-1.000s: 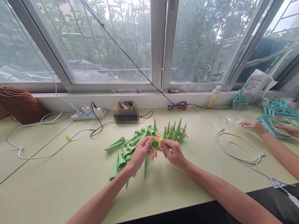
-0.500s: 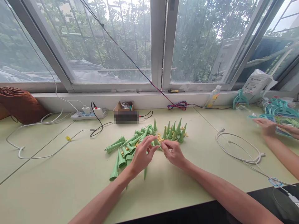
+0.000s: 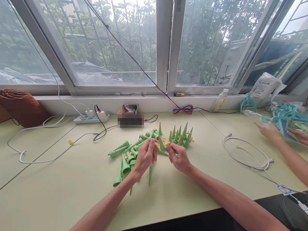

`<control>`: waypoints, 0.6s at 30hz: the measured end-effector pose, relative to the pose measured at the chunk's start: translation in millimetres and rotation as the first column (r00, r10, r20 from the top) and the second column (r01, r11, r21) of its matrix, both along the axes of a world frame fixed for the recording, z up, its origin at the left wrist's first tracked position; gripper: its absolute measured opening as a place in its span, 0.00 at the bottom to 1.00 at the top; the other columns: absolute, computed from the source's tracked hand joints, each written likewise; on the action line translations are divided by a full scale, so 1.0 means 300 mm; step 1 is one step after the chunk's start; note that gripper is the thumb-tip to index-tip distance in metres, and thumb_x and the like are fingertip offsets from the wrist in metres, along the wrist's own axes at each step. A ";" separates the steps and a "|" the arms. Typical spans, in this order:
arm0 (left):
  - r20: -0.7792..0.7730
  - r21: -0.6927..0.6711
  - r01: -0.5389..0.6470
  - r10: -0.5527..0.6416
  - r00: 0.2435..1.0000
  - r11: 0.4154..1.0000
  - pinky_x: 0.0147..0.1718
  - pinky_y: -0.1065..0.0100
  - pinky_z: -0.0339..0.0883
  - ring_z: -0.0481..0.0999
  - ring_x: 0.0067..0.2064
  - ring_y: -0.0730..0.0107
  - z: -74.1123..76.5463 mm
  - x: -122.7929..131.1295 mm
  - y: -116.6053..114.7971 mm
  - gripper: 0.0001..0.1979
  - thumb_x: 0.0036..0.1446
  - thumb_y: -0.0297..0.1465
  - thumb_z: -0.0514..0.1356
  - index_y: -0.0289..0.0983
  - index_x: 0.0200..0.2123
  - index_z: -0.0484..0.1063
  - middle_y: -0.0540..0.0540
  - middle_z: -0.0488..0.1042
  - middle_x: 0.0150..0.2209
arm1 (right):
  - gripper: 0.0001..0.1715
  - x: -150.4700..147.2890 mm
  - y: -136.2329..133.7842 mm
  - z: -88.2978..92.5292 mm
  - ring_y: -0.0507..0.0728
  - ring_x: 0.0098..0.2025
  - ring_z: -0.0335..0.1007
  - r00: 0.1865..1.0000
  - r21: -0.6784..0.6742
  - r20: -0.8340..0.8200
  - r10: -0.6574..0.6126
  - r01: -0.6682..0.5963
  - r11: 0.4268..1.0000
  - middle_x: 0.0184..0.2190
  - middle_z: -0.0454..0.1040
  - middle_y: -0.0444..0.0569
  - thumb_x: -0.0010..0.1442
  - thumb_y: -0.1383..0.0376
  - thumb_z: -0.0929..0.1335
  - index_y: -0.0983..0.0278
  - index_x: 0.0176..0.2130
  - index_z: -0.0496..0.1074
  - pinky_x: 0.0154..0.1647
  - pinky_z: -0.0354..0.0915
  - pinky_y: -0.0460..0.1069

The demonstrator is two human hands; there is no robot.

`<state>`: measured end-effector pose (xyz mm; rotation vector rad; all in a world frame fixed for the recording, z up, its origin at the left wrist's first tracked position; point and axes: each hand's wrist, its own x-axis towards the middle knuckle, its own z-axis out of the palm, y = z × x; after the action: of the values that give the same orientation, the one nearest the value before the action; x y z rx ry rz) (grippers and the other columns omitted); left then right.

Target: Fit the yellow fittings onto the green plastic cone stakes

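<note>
My left hand [image 3: 146,155] is closed, its fingers bent together; whatever they hold, if anything, is hidden. Just right of those fingertips, a green plastic spike [image 3: 161,145] stands point up between my hands. My right hand [image 3: 178,156] pinches a small yellow plastic piece [image 3: 167,144] close to that spike. Under and left of my left hand lies a pile of loose green spikes [image 3: 125,165], with some yellow pieces among them. Beyond my right hand, a group of upright green spikes [image 3: 184,132] stands together, several with yellow pieces at their sides.
A co-worker's hands [image 3: 271,133] handle bagged teal dustpans [image 3: 285,120] at the right. A white cable [image 3: 240,165] lies coiled on the table [image 3: 72,195]. Along the back are a power strip [image 3: 80,119], a small cardboard box [image 3: 127,109] and a bottle [image 3: 220,100].
My left hand has come off the standing spike, slightly leftward, and its fingers have closed. My right hand stays nearly in place with the yellow piece. The co-worker's hands have shifted left.
</note>
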<state>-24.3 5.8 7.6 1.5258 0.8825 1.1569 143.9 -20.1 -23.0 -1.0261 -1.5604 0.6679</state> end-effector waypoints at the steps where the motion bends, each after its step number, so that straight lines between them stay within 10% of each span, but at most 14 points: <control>1: 0.011 -0.031 0.013 -0.013 1.000 0.999 0.12 0.75 0.58 0.66 0.15 0.78 0.004 0.000 0.000 0.20 0.66 0.48 0.50 0.37 0.38 0.65 0.52 0.70 0.26 | 0.23 0.000 0.000 -0.001 0.49 0.17 0.54 1.000 0.009 -0.001 0.002 -0.002 1.000 0.15 0.58 0.38 0.70 0.53 0.60 0.61 0.27 0.59 0.19 0.52 0.46; 8: 0.134 -0.289 0.274 -0.245 0.960 0.917 0.12 0.75 0.58 0.67 0.15 0.76 0.029 0.005 -0.013 0.21 0.60 0.51 0.58 0.37 0.37 0.64 0.51 0.72 0.24 | 0.23 0.000 -0.004 -0.003 0.49 0.17 0.52 1.000 0.051 0.027 0.015 -0.017 0.999 0.16 0.58 0.39 0.70 0.55 0.60 0.61 0.26 0.59 0.20 0.53 0.45; 18: 0.236 -0.413 0.323 -0.242 0.941 0.852 0.15 0.79 0.53 0.61 0.17 0.81 0.021 -0.010 0.003 0.23 0.55 0.50 0.64 0.37 0.38 0.65 0.51 0.71 0.22 | 0.21 0.001 0.001 -0.007 0.48 0.19 0.52 0.998 0.065 0.052 0.023 -0.026 0.998 0.19 0.58 0.40 0.70 0.57 0.60 0.62 0.26 0.60 0.21 0.54 0.45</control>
<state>-27.3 6.8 14.0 1.1087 0.7116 0.7878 144.3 -19.8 -25.0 -0.9832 -1.6313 0.6067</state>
